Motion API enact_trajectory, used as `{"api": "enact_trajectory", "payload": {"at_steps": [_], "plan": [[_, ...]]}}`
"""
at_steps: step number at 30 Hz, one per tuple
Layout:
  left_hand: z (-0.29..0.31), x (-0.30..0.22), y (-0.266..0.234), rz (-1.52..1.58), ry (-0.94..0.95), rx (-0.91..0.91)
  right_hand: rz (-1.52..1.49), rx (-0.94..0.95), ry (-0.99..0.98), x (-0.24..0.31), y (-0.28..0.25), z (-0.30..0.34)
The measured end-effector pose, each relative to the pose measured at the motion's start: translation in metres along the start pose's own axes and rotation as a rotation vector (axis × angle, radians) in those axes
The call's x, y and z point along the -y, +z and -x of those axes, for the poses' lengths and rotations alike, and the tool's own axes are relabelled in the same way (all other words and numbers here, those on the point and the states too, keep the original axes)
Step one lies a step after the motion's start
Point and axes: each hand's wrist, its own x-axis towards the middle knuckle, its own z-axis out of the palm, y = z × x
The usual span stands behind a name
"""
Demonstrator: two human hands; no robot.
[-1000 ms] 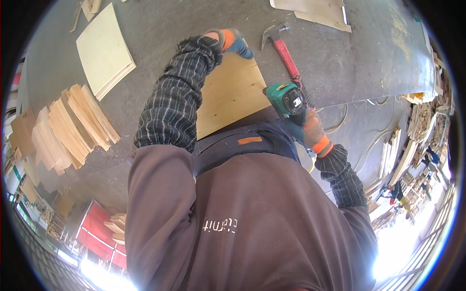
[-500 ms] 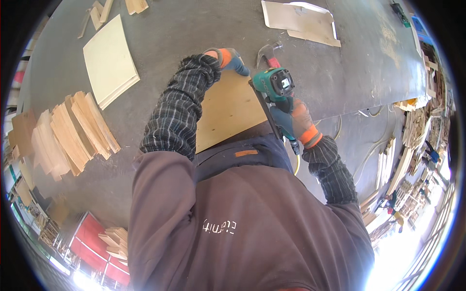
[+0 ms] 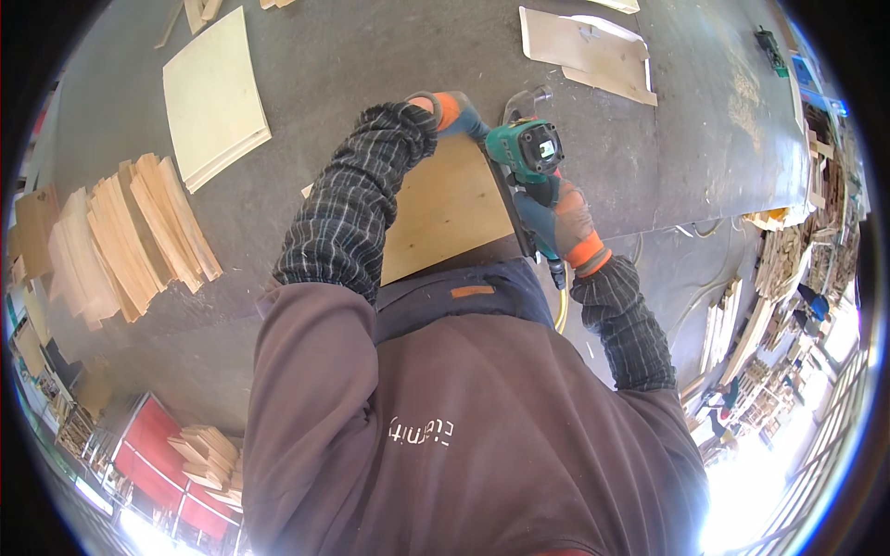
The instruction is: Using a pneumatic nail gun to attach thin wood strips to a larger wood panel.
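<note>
My right hand (image 3: pixel 562 222), in a grey and orange glove, is wrapped round the handle of a green nail gun (image 3: pixel 517 151). The gun's long dark magazine lies along the right edge of a pale wooden board (image 3: pixel 445 208) in front of my body. At the board's far right corner, my gloved left hand (image 3: pixel 459 114) is closed on the edge, close to the gun's nose; its fingertips are partly hidden. A hammer (image 3: pixel 528 102) lies just beyond the gun, its metal head showing and its handle mostly covered. An air hose (image 3: pixel 562 310) runs down from the gun's handle.
Pale thin panels (image 3: pixel 213 102) lie stacked at the far left of the dark table (image 3: pixel 371 56). Nearer, several wood strips (image 3: pixel 139 232) are spread out. Cardboard pieces (image 3: pixel 589 51) lie at the far side. More timber (image 3: pixel 209 459) stands lower left, beside a red panel (image 3: pixel 148 445).
The view has shifted slightly. My left hand and the nail gun sit a little differently against the board's edge, both hands keeping their hold.
</note>
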Motion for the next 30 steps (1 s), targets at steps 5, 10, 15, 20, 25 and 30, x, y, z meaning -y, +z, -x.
{"api": "enact_trajectory", "payload": {"at_steps": [5,10,15,20,25,30], "plan": [[-0.003,0.002,0.005,0.034,-0.172,-0.018,-0.034,0.040,-0.043,-0.007,0.004,-0.002],[0.009,-0.027,-0.012,0.097,-0.189,-0.022,0.048,0.017,0.021,-0.010,-0.004,0.007],[0.029,-0.062,-0.032,0.242,-0.442,-0.045,0.070,-0.013,-0.047,-0.010,0.001,0.026],[0.032,-0.065,-0.035,0.270,-0.446,-0.047,0.049,0.041,0.021,-0.037,-0.003,0.036],[0.033,-0.057,-0.030,0.268,-0.442,-0.058,0.115,0.010,-0.002,-0.046,-0.002,0.050],[0.031,-0.064,-0.033,0.277,-0.381,-0.061,0.053,-0.046,0.054,-0.065,-0.002,0.064]]}}
